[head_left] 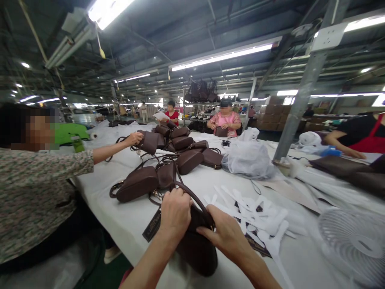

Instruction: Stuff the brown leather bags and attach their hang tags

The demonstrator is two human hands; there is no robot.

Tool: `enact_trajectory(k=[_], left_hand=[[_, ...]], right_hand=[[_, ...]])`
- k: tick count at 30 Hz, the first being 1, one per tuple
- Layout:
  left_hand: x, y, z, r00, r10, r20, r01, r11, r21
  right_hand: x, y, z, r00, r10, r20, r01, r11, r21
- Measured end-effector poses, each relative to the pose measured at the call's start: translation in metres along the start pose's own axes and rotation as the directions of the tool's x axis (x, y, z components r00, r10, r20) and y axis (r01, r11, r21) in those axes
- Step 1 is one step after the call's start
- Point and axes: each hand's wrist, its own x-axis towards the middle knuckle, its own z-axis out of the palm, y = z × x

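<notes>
A dark brown handbag (198,251) with a curved handle stands tilted on the white table in front of me. My left hand (177,208) is closed at the bag's upper left edge, its fingers curled over and partly hidden. On the other side, my right hand (224,226) grips the bag near the handle's base, thumb on the front and fingers behind. A black tag with gold lettering (152,225) lies beside my left wrist. Just beyond the bag, another brown bag (138,184) rests on its side among straps.
Several brown bags (189,160) are heaped farther up the table. White paper strips (264,216) and a white fan (357,245) lie to the right, near a metal post (303,88). A clear plastic bag (249,158) sits mid-table. At left, a co-worker's hand (134,139) holds a bag.
</notes>
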Motion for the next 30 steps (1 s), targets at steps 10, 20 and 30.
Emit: enact_trajectory(k=[10, 20, 30], left_hand=[[-0.024, -0.008, 0.018, 0.990, -0.103, -0.094, 0.089, 0.985, -0.145], [-0.031, -0.029, 0.009, 0.984, -0.156, -0.088, 0.109, 0.911, -0.397], [-0.048, -0.025, 0.009, 0.995, -0.072, -0.070, 0.002, 0.707, -0.707]], right_hand=[[0.014, -0.011, 0.019, 0.978, -0.179, -0.107, 0.145, 0.952, -0.268], [0.017, 0.023, -0.014, 0.961, -0.274, -0.049, 0.254, 0.936, -0.243], [0.037, 0.078, -0.042, 0.939, -0.335, 0.082, 0.345, 0.921, -0.182]])
